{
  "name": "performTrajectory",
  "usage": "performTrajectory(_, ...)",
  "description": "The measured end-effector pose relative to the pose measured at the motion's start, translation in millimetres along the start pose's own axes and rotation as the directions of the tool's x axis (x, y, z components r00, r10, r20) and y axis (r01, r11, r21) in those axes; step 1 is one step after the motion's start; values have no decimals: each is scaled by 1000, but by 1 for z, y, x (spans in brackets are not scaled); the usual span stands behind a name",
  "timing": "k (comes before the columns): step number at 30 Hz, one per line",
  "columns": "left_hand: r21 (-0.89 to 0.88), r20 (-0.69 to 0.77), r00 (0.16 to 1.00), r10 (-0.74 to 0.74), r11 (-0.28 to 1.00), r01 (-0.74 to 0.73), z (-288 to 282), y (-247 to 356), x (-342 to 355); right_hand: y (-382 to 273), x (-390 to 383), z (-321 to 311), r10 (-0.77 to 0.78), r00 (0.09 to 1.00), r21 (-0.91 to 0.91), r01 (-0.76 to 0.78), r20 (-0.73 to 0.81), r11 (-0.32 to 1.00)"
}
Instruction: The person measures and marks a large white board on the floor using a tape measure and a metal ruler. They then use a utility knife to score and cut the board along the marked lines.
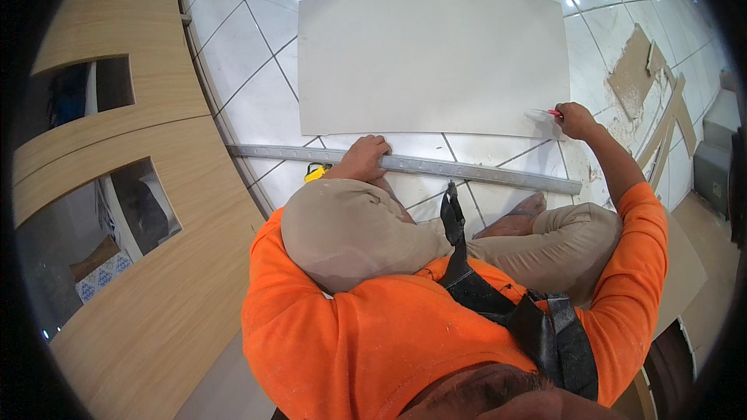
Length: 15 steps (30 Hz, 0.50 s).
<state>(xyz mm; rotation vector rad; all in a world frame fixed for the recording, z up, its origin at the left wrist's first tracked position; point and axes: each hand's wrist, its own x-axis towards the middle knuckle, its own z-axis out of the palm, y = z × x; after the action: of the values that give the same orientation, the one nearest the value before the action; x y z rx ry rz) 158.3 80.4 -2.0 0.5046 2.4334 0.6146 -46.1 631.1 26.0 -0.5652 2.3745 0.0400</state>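
A large pale board [436, 62] lies flat on the tiled floor before me. Between it and my crossed legs runs a long grey metal profile [482, 174], slightly slanted. My left hand [364, 159] is closed over this profile, left of its middle. In my right hand [576, 120], at the board's lower right corner, is a small red-handled cutter [555, 113]; its thin tip points left over the board. Most of its handle is hidden in my fingers. Beside my left hand, a yellow tape measure [316, 172] sits on the floor, partly behind my knee.
Broken board scraps [632, 70] and narrow offcut strips [668, 128] lie to the right. Wooden panelling with rectangular openings [187, 210] stands along the left. Grey block-shaped objects [714, 155] are at the far right. A black strap [459, 249] hangs in front of my chest.
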Motion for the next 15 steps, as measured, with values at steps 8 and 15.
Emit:
performTrajectory(8,3,-21,1000,7,1000,-7,1,-4,1,-4,-4,-5,3,1000,9,-3,-2,1000)
performTrajectory(15,-32,-46,999,23,999,-24,1,-3,1,-7,-3,-8,40,999,12,-41,26,999)
